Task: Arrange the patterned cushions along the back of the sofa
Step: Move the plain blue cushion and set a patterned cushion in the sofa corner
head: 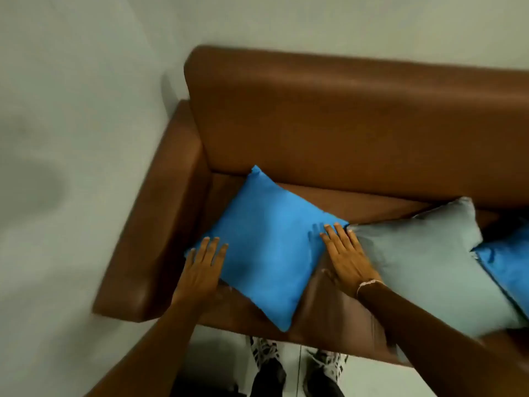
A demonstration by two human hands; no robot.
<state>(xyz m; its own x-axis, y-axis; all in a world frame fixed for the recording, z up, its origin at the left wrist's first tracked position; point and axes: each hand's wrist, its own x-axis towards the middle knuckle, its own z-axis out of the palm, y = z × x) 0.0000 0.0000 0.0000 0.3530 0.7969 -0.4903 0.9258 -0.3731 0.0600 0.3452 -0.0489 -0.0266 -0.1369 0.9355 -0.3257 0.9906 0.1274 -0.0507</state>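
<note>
A bright blue cushion (pixel 266 247) lies flat and turned like a diamond on the seat of the brown leather sofa (pixel 329 118), near its left armrest. My left hand (pixel 201 270) rests flat with spread fingers on the cushion's left corner. My right hand (pixel 343 259) lies flat on its right corner, beside a grey-blue cushion (pixel 423 262) that lies on the seat to the right. A second bright blue cushion (pixel 509 262) overlaps the grey one at the right edge and is partly cut off.
The sofa's backrest (pixel 357 90) stands against a pale wall. The left armrest (pixel 154 224) is close to the side wall (pixel 57 167). My patterned shoes (pixel 266 351) stand on the light floor just in front of the seat edge.
</note>
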